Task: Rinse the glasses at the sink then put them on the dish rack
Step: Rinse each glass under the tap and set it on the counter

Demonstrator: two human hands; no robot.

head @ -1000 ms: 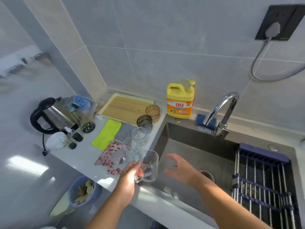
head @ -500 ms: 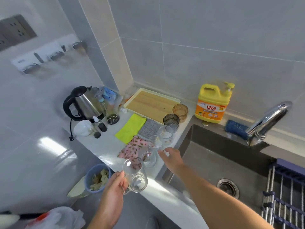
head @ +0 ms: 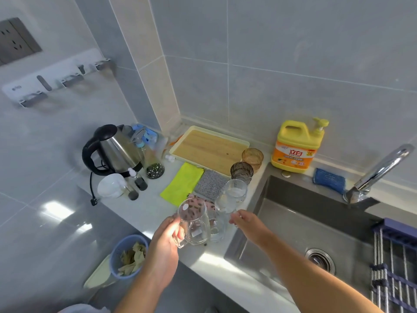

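Observation:
My left hand (head: 164, 242) grips a clear glass mug (head: 194, 224) by its handle, just above the counter's front edge and left of the sink (head: 293, 224). My right hand (head: 247, 223) reaches over the sink's left rim, fingertips next to the nearest clear glasses (head: 217, 229), holding nothing. Along the rim stand two more clear glasses (head: 234, 192), a dark smoky glass (head: 241, 171) and an amber glass (head: 252, 157). The blue dish rack (head: 394, 267) spans the sink at far right, under the faucet (head: 381, 170).
A yellow detergent bottle (head: 295, 150) and blue sponge (head: 329, 180) sit behind the sink. Left of the glasses lie a wooden tray (head: 209, 145), yellow (head: 182, 184), grey and pink cloths, a kettle (head: 112, 150) and small bottles. A blue bin (head: 128, 256) stands on the floor.
My left hand carried the mug from over the sink back to the counter's front edge. My right hand moved from the basin to the row of glasses. The view swung left.

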